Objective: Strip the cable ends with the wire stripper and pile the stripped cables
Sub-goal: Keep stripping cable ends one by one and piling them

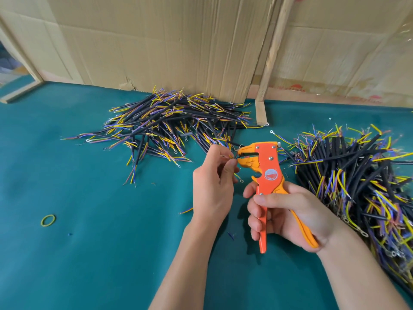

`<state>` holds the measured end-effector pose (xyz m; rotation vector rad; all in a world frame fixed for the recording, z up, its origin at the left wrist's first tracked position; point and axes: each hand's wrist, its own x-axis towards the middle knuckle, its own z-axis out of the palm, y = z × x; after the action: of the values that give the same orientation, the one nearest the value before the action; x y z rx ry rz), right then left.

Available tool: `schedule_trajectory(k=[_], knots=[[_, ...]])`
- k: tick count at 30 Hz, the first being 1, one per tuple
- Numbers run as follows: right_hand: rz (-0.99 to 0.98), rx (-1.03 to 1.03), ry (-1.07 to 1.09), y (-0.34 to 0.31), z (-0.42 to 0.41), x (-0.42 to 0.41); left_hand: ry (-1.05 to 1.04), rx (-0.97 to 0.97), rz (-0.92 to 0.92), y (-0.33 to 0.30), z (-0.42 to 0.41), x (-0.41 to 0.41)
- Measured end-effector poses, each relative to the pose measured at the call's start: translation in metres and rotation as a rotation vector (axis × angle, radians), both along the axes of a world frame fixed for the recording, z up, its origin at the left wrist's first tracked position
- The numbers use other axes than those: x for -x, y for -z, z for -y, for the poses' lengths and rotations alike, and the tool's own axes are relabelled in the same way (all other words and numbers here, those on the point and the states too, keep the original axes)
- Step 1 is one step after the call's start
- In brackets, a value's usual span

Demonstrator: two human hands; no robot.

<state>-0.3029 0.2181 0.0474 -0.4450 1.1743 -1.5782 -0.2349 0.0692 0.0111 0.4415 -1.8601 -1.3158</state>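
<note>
Between two cable piles point(169, 121), wire stripper point(268, 173) in right hand point(288, 218), cable point(232, 156) in left hand point(212, 186)

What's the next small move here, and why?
Probably squeeze the handles of the orange wire stripper. The left hand pinches a cable with its wire ends fed into the stripper's jaws, and the right hand grips the handles, which look only partly closed. After that the cable would likely go onto the pile by the cardboard.

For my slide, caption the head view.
Left hand feeds cable into orange stripper held by right hand.
</note>
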Motion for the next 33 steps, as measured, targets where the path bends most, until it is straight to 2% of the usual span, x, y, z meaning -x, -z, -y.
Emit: schedule_trajectory(k=[17,24,29,33], knots=[[0.002,-0.029,-0.047,-0.002,-0.006,0.005,0.104,0.017,0.012,-0.002,0.002,-0.003],[-0.002,-0.078,-0.004,-0.001,-0.006,0.003,0.121,0.020,-0.001,0.000,0.003,-0.004],[-0.049,-0.078,0.068,-0.001,0.001,-0.001,0.099,0.047,0.004,0.000,0.003,-0.003],[-0.012,-0.070,0.072,-0.001,0.003,-0.003,0.044,0.015,-0.018,-0.003,0.002,-0.003]])
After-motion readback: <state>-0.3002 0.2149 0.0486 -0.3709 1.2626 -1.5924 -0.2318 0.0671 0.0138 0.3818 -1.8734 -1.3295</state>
